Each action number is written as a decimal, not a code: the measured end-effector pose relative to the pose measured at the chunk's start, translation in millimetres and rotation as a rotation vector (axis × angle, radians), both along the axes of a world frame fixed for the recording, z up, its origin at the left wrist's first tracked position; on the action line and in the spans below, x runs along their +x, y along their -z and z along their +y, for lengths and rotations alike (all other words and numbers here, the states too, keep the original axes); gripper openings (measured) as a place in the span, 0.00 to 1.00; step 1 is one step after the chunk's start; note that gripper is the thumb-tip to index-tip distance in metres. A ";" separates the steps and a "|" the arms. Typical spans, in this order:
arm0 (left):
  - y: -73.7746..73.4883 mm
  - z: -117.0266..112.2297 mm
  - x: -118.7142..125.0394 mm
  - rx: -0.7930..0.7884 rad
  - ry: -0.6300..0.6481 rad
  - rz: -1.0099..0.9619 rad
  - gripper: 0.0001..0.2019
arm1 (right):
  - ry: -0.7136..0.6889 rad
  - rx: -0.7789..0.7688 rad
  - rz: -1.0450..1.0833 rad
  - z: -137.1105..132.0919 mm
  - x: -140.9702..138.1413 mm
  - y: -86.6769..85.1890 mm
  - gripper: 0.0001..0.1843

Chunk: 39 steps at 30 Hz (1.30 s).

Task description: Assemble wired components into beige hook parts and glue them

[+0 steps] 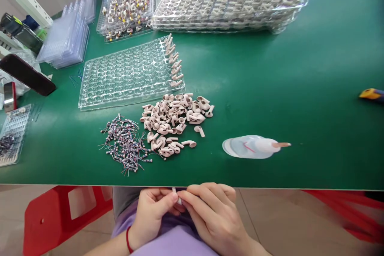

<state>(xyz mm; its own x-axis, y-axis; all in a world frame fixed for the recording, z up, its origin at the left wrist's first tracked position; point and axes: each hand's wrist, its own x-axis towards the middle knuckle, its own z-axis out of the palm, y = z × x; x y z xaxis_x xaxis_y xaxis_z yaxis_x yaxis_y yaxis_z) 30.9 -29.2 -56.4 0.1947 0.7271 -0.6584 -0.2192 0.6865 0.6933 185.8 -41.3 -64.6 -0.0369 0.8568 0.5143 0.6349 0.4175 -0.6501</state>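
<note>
My left hand (156, 212), with a red cord round its wrist, pinches a small white earbud shell (179, 200) between thumb and fingers. From the other side, the fingertips of my right hand (211, 212) close on the same shell, and fingers cover most of it. Both hands are just off the table's near edge, above my lap. Beyond them lies a pile of pale earbud shells (172, 114). Left of that pile is a heap of small wired parts (124, 144) with thin leads. A clear plastic tray (120, 72) holds several shells along its right side.
A squeeze bottle (250, 147) lies on its side on the green table (285, 88). Stacked filled trays (231, 4) stand at the back, beside a tray of wired earbud parts (127, 10). Empty trays (64, 38) and a phone (27, 74) are at left. Red stools (45, 224) flank me.
</note>
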 end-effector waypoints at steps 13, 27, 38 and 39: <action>-1.2 0.9 1.3 0.000 -0.021 -0.004 0.14 | 0.020 0.015 0.002 0.3 -2.9 -0.4 0.09; -3.0 3.1 3.3 -0.004 -0.052 0.007 0.12 | 0.030 0.006 0.034 1.5 -5.3 -0.9 0.11; -5.2 3.4 13.8 0.000 -0.137 0.029 0.14 | 0.018 -0.027 0.016 3.5 -3.7 -6.6 0.12; -5.2 3.3 14.5 -0.003 -0.145 0.031 0.14 | 0.019 -0.027 0.012 3.9 -3.8 -7.2 0.12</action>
<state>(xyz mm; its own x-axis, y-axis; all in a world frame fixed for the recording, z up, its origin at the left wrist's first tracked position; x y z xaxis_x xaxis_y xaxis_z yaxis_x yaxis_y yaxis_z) 45.5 -26.0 -51.1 0.0669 0.7443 -0.6645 -0.2948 0.6510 0.6995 182.1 -37.4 -57.4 -0.0148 0.8711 0.4908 0.6347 0.3875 -0.6686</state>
